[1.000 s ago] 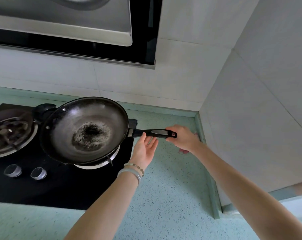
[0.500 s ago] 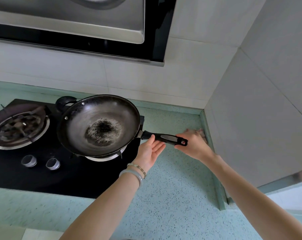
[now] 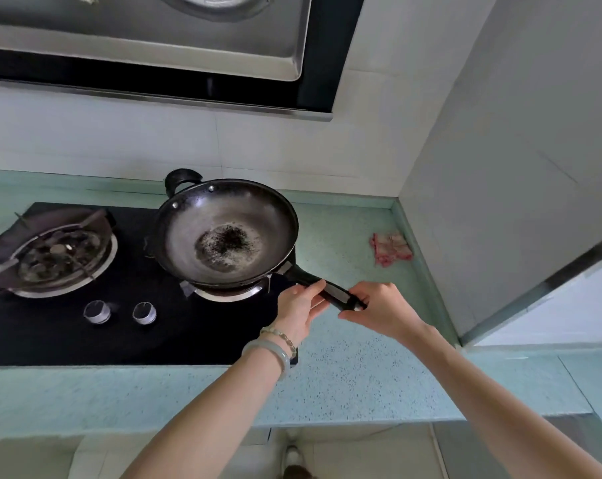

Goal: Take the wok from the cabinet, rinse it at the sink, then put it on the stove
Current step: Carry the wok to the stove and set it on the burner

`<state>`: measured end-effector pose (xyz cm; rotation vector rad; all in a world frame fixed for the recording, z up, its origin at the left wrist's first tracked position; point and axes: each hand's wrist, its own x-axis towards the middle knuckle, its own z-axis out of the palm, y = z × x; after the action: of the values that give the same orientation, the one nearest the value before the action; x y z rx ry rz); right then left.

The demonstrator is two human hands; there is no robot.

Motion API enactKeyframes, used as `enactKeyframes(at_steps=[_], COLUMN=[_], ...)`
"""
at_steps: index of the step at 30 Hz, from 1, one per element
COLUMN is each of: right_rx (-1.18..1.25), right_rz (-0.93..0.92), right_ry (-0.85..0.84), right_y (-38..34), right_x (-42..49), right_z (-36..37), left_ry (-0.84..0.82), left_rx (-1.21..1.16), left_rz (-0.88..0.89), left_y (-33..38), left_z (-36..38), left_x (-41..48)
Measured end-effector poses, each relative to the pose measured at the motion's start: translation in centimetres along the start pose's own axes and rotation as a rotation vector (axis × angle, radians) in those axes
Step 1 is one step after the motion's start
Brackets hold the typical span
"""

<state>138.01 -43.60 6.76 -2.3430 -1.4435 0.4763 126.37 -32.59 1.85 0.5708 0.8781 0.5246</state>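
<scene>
The black wok rests on the right burner of the black glass stove, its worn grey inside facing up and its long handle pointing toward me and right. My left hand cups the handle from below, fingers wrapped along it. My right hand pinches the handle's end with fingertips. A small loop handle sticks out at the wok's far side.
The left burner stands bare, with two knobs in front. A range hood hangs overhead. A red-and-white cloth lies on the green counter by the right wall. The counter's front edge runs below my forearms.
My left hand has closed up onto the handle from below. The wok handle has swung toward me, and the view has pulled back and shifted left.
</scene>
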Motion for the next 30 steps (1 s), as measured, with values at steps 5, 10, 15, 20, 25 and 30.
enactKeyframes(at_steps=[5,10,15,20,25,30], right_rx=[0.187,0.381,0.473,0.576,0.691,0.722], right_rz=[0.111,0.22,0.223,0.239,0.282,0.267], right_ry=[-0.033,-0.096,-0.1,-0.17,-0.147,-0.037], right_y=[-3.8,-6.9,-10.7,-13.7,-16.8,-19.3], right_x=[-2.0,-3.2,-4.5,-4.7,-4.6,-4.8], right_z=[2.8,4.9,6.9,8.9,11.3,13.8], left_ry=[-0.04,-0.111,-0.131,-0.171,-0.158,-0.135], left_rx=[0.09,0.157,0.269,0.362,0.446,0.495], left_rz=[-0.035,-0.062,-0.09,-0.111,-0.119,-0.095], left_y=[1.3,2.6,4.9,7.1,8.8,10.2], left_z=[-4.8,-8.6,-11.5,-14.1,-16.8,-18.8], left_x=[-2.0,-3.6,-5.0,-6.1,-6.9,-7.1])
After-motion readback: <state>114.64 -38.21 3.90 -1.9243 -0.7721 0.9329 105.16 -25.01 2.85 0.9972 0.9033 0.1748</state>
